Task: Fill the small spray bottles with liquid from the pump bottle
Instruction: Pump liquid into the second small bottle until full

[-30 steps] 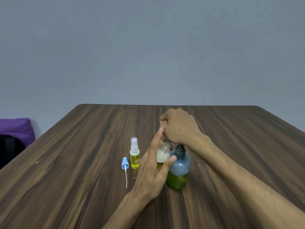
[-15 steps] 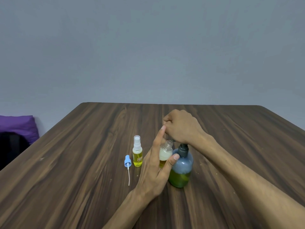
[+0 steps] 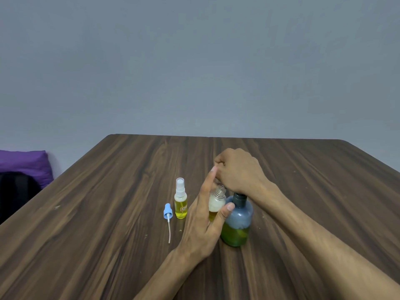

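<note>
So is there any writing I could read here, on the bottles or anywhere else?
Small capped spray bottle: a red and white label low on its side, too small and blurred to read.
Open small bottle held in the left hand: no writing visible.
Pump bottle: no label visible.
Blue spray head on the table: no writing.

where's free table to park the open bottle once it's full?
Free: the wide table strip left of the blue sprayer, the far half behind the capped bottle, and right of the right forearm. Crowded: centre, where the left hand holds the open bottle against the pump bottle under the right hand.
</note>
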`<state>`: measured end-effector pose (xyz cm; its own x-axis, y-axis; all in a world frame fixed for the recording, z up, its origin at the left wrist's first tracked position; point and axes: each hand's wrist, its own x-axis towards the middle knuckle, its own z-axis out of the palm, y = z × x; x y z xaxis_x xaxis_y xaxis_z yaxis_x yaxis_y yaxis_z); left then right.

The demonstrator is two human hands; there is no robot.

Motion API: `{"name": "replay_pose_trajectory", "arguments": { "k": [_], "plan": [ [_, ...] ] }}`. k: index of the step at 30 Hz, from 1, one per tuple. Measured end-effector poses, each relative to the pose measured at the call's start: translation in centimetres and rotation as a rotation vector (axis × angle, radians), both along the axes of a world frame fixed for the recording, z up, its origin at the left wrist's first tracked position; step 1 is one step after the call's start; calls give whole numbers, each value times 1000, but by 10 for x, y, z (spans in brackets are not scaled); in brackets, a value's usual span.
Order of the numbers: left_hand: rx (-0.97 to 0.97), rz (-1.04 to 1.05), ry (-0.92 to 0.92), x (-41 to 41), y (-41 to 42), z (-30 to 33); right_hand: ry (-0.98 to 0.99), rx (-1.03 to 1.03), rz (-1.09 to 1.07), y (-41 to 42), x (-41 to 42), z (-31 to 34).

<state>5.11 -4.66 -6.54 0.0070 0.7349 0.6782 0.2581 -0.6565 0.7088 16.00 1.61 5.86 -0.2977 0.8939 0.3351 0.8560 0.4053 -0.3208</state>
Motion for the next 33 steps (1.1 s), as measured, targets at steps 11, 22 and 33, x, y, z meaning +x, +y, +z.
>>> {"name": "replay_pose_trajectory", "arguments": {
  "k": [11,22,33],
  "plan": [
    [0,37,14,-1,0,1,0,43,6,1,0,7],
    [21,19,19,-2,0,1,32,62,20,2,0,4],
    [0,-21,-9,-2,0,2,-45,11,34,2,-2,2]
  ]
}}
